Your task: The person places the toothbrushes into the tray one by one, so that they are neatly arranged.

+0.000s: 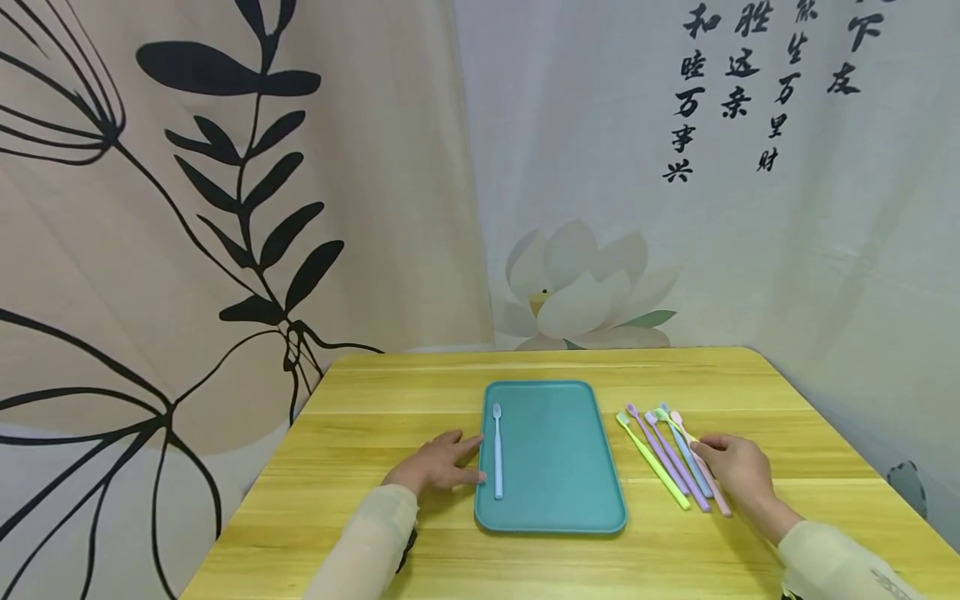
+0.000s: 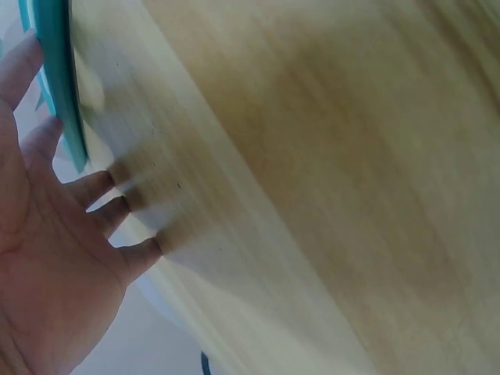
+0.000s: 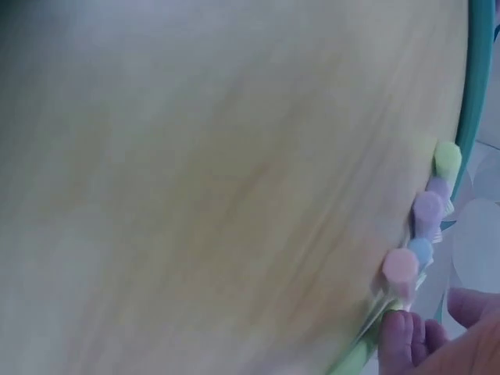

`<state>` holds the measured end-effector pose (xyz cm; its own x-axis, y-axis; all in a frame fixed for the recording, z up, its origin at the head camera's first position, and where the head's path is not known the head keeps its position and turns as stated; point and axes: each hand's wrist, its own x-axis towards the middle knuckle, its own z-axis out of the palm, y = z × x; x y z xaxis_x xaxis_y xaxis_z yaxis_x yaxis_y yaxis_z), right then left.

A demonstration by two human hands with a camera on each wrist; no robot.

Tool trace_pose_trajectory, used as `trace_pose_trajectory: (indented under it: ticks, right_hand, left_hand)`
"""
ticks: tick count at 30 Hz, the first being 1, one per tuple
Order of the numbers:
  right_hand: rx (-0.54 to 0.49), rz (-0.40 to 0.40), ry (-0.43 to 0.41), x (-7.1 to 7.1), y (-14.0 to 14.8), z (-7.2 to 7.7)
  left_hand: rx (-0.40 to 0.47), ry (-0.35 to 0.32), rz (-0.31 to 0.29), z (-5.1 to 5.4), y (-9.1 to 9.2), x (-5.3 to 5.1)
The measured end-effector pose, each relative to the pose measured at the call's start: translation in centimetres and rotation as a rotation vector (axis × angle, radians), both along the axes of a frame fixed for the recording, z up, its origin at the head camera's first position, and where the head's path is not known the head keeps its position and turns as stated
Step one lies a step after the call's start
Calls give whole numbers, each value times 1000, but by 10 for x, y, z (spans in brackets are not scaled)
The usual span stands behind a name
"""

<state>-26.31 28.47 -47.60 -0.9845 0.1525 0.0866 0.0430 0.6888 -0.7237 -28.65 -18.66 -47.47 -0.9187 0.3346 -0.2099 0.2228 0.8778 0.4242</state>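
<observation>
Cloth backdrop (image 1: 405,208): hanging behind the table's far edge, showing plant prints at left and dark lettering at right.
Left hand (image 1: 438,465): resting with fingers spread at the tray's left edge; fingertips are touching the rim, and nothing is being gripped.
Tray (image 1: 558,467): lying flat on the table (image 1: 390,383), its long sides running from far edge to near edge.
Blue toothbrush in tray (image 1: 498,458): lying just inside the tray's left edge, nearly parallel to it, head pointing toward the far-left corner.
Loose brushes: lying on the table beyond the tray's right edge, apart from it. Left to right, these are yellow-green toothbrush (image 1: 656,467), two purple toothbrushes (image 1: 678,467), second blue toothbrush (image 1: 693,467) and pink toothbrush (image 1: 716,492). Heads are pointing toward the far edge; handles are slanting toward the table's near-right corner.
Pale green toothbrush (image 3: 358,355): lying slantwise across the far part of the group, its head pointing leftward and away from the grip.
Right hand (image 1: 738,471): pinching the pale green toothbrush between thumb and fingers at the group's right side.
Governing relation: the tray is lying left of this grip, with the loose brushes intervening; the right hand is sitting nearer the group, the left nearer the tray.
</observation>
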Motion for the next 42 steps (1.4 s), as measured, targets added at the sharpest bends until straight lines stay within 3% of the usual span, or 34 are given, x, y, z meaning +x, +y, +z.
trace_pose_trajectory:
  ticks: [21,32,42]
  right_hand:
    - [76,-16,1,0,-2,-5]
    - [163,29,-25,-11,-2,-4]
    - [153,19,-19,-9,-4,-3]
  left_hand:
    - [-3,10,-17,-2,0,-1]
    - [3,5,-5,1,-1,1]
    - [7,-2,-1,-1,-2,0]
